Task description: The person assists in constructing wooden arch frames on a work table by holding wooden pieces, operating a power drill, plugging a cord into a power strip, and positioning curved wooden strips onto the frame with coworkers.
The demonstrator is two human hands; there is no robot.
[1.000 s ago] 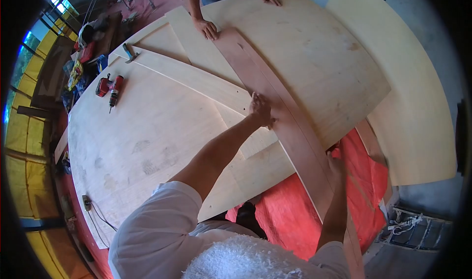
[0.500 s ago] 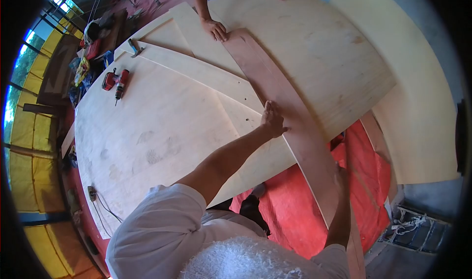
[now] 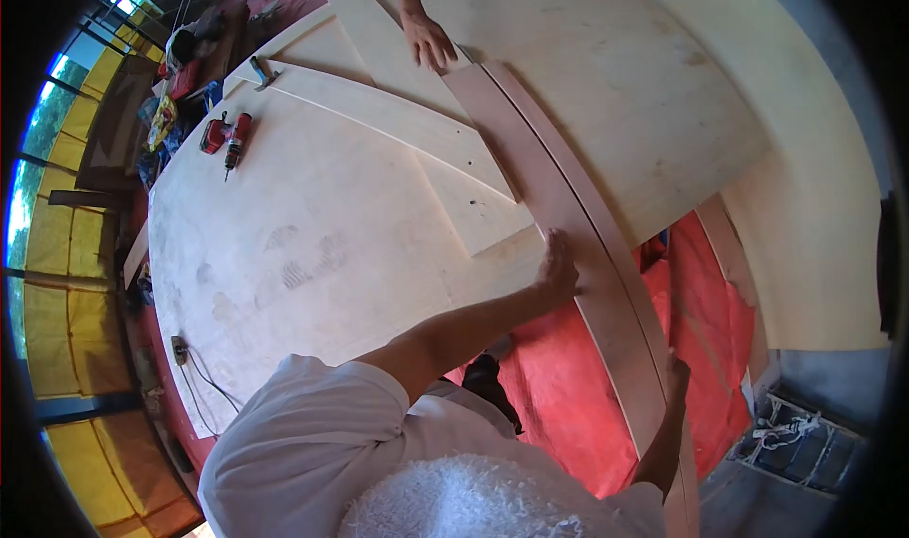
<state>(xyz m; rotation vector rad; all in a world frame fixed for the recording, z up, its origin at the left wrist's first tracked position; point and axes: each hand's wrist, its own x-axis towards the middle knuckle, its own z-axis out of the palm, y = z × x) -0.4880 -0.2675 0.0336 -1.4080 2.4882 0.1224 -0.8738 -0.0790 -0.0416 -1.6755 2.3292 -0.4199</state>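
Observation:
A long reddish-brown plywood strip (image 3: 538,173) runs diagonally across the work surface, beside a narrower strip (image 3: 606,230) with a thin dark gap between them. My left hand (image 3: 557,268) lies against the left edge of the wider strip, its fingers stretched out and its thumb apart. Lower down, my right hand (image 3: 677,375) holds the outer edge of the narrower strip; its fingertips are partly hidden. Another person's hand (image 3: 429,42) rests near the far end of the wider strip, over the pale board beneath.
A large pale plywood sheet (image 3: 284,225) bears a pale wooden frame (image 3: 379,121), a hammer (image 3: 261,74) and a red cordless drill (image 3: 235,145). An electrical cord (image 3: 204,377) lies at its left edge. Red sheeting (image 3: 559,396) shows below. A curved pale panel (image 3: 814,197) stands right.
A dark gap has opened along the strip, showing two pieces side by side. My left hand has slid toward me along the edge, and my right hand has moved slightly nearer too.

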